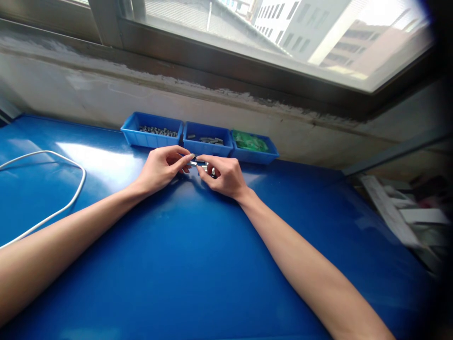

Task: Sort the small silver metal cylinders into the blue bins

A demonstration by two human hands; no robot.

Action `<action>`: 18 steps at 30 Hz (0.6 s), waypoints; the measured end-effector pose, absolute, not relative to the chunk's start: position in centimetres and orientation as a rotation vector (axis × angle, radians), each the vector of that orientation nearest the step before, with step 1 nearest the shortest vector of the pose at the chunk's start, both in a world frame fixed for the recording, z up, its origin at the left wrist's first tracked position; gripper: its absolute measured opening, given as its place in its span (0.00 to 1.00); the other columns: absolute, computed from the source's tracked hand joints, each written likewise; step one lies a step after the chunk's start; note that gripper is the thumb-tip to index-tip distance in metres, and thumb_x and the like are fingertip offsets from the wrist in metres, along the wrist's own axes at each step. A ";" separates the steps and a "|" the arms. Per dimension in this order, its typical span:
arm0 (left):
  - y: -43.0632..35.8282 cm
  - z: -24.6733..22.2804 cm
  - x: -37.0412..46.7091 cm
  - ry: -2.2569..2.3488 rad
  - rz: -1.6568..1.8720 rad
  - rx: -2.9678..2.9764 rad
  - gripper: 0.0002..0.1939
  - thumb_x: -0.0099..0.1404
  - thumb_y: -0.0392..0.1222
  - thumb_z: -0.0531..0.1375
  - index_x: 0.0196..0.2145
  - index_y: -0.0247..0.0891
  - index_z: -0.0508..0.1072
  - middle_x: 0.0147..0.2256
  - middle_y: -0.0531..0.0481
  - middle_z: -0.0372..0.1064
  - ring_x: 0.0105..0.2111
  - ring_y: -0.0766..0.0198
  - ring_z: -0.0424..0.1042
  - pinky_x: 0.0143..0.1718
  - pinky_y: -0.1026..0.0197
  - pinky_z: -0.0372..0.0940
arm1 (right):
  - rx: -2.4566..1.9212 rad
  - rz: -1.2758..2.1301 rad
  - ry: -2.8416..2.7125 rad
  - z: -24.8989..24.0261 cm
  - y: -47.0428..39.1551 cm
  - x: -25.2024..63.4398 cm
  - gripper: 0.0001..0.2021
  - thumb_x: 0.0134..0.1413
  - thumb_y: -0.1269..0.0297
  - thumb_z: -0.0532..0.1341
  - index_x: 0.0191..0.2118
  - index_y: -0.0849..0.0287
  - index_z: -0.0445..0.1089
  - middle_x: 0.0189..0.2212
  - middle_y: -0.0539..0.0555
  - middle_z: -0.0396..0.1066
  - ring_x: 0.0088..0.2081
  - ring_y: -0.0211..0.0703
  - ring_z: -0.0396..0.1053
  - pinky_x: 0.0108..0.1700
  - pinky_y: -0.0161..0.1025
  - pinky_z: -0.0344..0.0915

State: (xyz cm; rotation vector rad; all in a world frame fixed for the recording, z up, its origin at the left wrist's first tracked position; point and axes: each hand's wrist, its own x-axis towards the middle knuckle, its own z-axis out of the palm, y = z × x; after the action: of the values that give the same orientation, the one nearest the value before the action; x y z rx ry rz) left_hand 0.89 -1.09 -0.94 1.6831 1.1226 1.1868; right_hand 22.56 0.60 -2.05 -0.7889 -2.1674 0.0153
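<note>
Both my hands meet at the far middle of a blue table (198, 264), just in front of three blue bins. My left hand (161, 167) and my right hand (224, 175) pinch a small silvery metal part (194, 163) between their fingertips. More small dark parts (211, 173) show inside my right hand's curled fingers. The left bin (151, 130) holds several small dark metal pieces. The middle bin (208, 139) holds a few similar pieces. The right bin (253, 147) holds green packets.
A white cable (67, 163) loops across the table's left side. A wall and window sill run behind the bins. At the right, beyond the table's edge, white strips and clutter (406, 212) lie lower down.
</note>
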 end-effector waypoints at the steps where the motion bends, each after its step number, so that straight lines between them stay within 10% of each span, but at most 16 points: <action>1: -1.1 -0.9 0.9 1.123 1.189 1.684 0.26 0.63 0.63 0.66 0.41 0.34 0.79 0.31 0.45 0.80 0.30 0.59 0.79 0.35 0.62 0.72 | -0.781 0.006 -2.182 -2.0 0.6 22.5 0.12 0.63 0.61 0.63 0.48 0.60 0.78 0.30 0.51 0.80 0.26 0.37 0.74 0.35 0.35 0.69; 18: -1.4 -0.6 1.2 1.090 1.169 1.656 0.26 0.63 0.63 0.67 0.38 0.34 0.78 0.27 0.47 0.78 0.27 0.61 0.77 0.32 0.63 0.73 | -0.688 -0.255 -2.317 -2.4 1.2 22.6 0.13 0.69 0.59 0.59 0.47 0.60 0.79 0.30 0.53 0.81 0.28 0.37 0.75 0.35 0.35 0.66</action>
State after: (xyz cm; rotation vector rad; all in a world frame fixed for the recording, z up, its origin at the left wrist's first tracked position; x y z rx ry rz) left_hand 1.20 -1.38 -0.60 1.6563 1.0898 1.1686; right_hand 22.62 1.16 -2.38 -0.6885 -2.3166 -0.2554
